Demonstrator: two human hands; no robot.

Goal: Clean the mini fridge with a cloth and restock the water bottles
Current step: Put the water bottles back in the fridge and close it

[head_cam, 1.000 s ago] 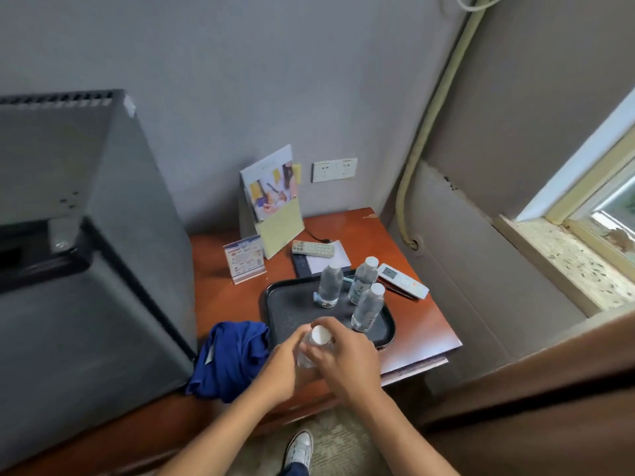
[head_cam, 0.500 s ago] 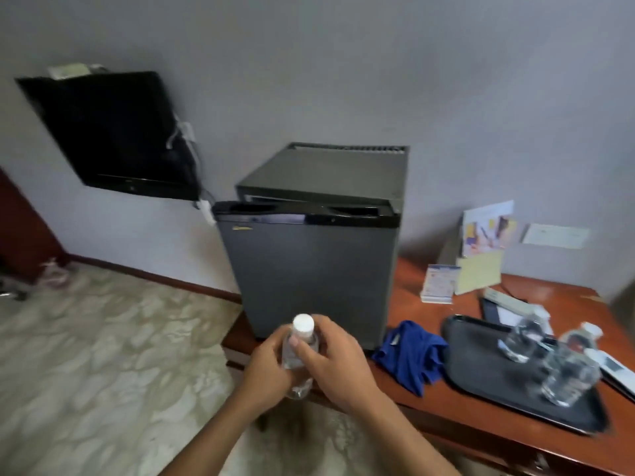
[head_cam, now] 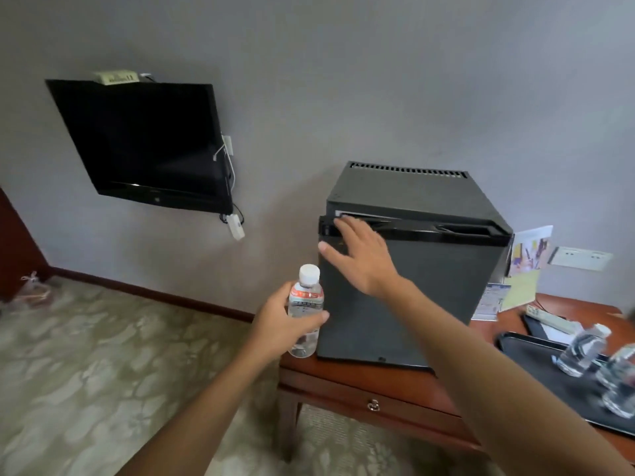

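Note:
A dark grey mini fridge (head_cam: 429, 290) stands on a reddish wooden table (head_cam: 388, 379), its door closed. My left hand (head_cam: 281, 324) grips a small clear water bottle (head_cam: 305, 307) with a white cap, held upright just left of the fridge door. My right hand (head_cam: 360, 255) reaches to the top left corner of the door, fingers straight and touching the black handle strip. More water bottles (head_cam: 580, 348) stand on a black tray (head_cam: 556, 376) at the right. The blue cloth is hidden behind my right arm.
A black television (head_cam: 144, 142) hangs on the grey wall at the left. Leaflets (head_cam: 525, 266) and a remote control (head_cam: 549, 321) lie right of the fridge. The table has a drawer with a ring pull (head_cam: 373, 404). Patterned carpet covers the floor at the left.
My right hand has let go of the bottle and risen to the fridge door's top edge. My left hand now holds the bottle alone. The view has swung left.

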